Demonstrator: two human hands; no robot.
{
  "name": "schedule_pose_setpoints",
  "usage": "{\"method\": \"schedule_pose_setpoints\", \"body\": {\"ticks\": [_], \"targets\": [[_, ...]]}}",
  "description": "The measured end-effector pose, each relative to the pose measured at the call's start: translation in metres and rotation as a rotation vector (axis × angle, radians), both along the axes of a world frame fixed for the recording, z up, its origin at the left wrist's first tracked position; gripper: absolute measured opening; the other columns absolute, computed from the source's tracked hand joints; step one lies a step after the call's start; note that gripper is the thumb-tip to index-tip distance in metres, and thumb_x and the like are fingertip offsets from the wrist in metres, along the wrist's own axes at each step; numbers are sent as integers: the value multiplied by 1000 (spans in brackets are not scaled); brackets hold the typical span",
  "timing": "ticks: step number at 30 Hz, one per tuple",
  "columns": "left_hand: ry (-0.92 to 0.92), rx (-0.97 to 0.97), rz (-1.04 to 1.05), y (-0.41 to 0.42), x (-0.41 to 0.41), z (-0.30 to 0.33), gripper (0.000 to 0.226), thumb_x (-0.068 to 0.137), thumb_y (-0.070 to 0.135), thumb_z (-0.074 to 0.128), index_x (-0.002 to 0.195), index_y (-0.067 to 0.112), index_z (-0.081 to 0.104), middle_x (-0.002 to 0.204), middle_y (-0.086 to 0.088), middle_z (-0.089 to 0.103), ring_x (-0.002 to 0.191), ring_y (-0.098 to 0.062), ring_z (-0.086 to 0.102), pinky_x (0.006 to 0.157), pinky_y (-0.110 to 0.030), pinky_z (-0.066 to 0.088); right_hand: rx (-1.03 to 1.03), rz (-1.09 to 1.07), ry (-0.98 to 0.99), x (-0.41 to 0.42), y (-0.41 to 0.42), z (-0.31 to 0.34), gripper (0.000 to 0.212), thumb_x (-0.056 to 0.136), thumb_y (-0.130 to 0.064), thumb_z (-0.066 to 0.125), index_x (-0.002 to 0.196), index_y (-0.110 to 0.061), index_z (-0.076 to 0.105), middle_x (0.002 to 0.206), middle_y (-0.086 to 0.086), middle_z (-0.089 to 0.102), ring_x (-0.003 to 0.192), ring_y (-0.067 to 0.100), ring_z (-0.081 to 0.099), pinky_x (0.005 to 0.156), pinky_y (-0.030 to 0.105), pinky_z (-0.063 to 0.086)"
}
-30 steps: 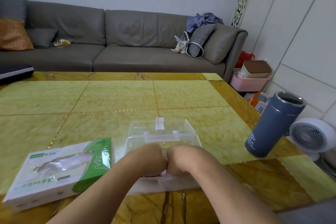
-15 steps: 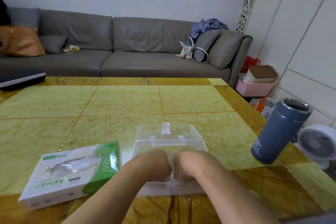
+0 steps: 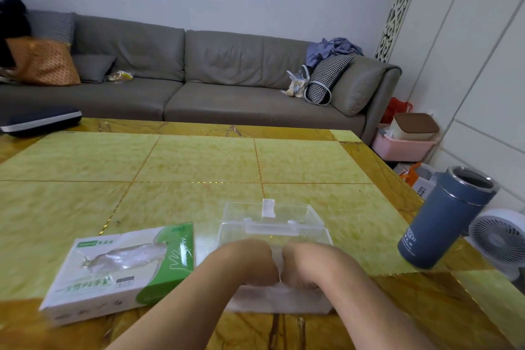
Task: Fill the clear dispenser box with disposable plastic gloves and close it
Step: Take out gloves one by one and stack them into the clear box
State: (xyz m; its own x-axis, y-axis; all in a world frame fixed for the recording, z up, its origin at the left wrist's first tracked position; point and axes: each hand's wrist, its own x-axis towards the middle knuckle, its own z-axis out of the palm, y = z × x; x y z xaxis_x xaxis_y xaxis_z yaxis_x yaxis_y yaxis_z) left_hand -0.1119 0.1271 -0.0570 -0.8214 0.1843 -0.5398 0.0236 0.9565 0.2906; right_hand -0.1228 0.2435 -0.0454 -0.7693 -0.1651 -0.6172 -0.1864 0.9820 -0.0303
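We've got both hands, left and right, bent down inside the clear dispenser box near the table's front edge; can't tell what the hidden fingers grip. Glove carton sits just left.

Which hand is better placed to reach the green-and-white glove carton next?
Left. The left hand is at the clear plastic dispenser box on the side where the green-and-white glove carton lies; the right hand would have to cross over.
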Motion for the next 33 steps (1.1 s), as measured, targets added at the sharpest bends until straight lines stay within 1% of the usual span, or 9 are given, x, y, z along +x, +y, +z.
{"method": "schedule_pose_setpoints", "body": {"ticks": [6,12,14,16,20,22,26,30,33], "targets": [[5,-92,-21,4,-4,-7,32,102,25,57,127,6,65,106,-10,59,102,-27,61,92,-36,50,-14,-57,-10,0,-2,-2,28,99,-17,61,123,-7,70,81,5,56,86,27,55,72,32,42],[-39,-164,5,7,-3,2,33,101,24,60,129,7,64,104,-8,56,121,-30,63,103,-41,49,10,-46,0,1,-3,-1,26,100,-15,60,123,-7,70,88,6,57,90,26,55,73,30,42],[-34,-148,13,6,-2,4,35,101,25,60,130,6,63,108,-13,58,123,-31,62,105,-42,50,-11,-33,69,1,0,-4,11,99,-11,59,103,-7,68,82,5,54,88,26,54,63,29,40],[11,-102,50,4,4,7,35,100,25,60,129,6,63,115,-13,64,121,-30,63,104,-42,51,-83,-57,188,4,3,-6,18,96,-8,58,79,-14,56,77,4,50,83,25,53,61,31,39],[170,75,140,-3,17,12,24,100,15,47,120,7,58,119,-12,64,110,-30,64,82,-36,50,-154,-71,289,2,1,-6,15,94,-9,55,93,-11,70,107,7,67,86,25,67,78,35,57],[223,168,139,-8,24,16,15,99,13,45,106,9,57,101,-10,62,92,-30,63,72,-34,49,-180,-56,308,3,-2,-3,20,91,-7,53,79,-13,67,93,7,65,74,26,61,67,34,54],[355,377,99,-29,38,24,28,94,8,44,108,17,66,106,-1,71,95,-20,67,86,-38,59,-287,-87,374,5,-7,2,35,86,-4,47,56,-18,38,59,-3,40,55,17,35,49,27,30],[572,556,148,-69,54,36,21,96,17,52,100,32,65,88,13,73,80,-9,70,75,-36,59,-423,-111,451,4,-8,2,36,76,-7,37,62,-14,70,61,0,69,60,18,67,62,40,61],[695,510,262,-115,57,38,13,95,22,61,92,33,68,79,12,72,76,-6,68,71,-31,57,-469,-155,567,7,-12,4,35,71,-7,38,65,-18,72,61,1,68,59,23,66,57,39,56]]}}
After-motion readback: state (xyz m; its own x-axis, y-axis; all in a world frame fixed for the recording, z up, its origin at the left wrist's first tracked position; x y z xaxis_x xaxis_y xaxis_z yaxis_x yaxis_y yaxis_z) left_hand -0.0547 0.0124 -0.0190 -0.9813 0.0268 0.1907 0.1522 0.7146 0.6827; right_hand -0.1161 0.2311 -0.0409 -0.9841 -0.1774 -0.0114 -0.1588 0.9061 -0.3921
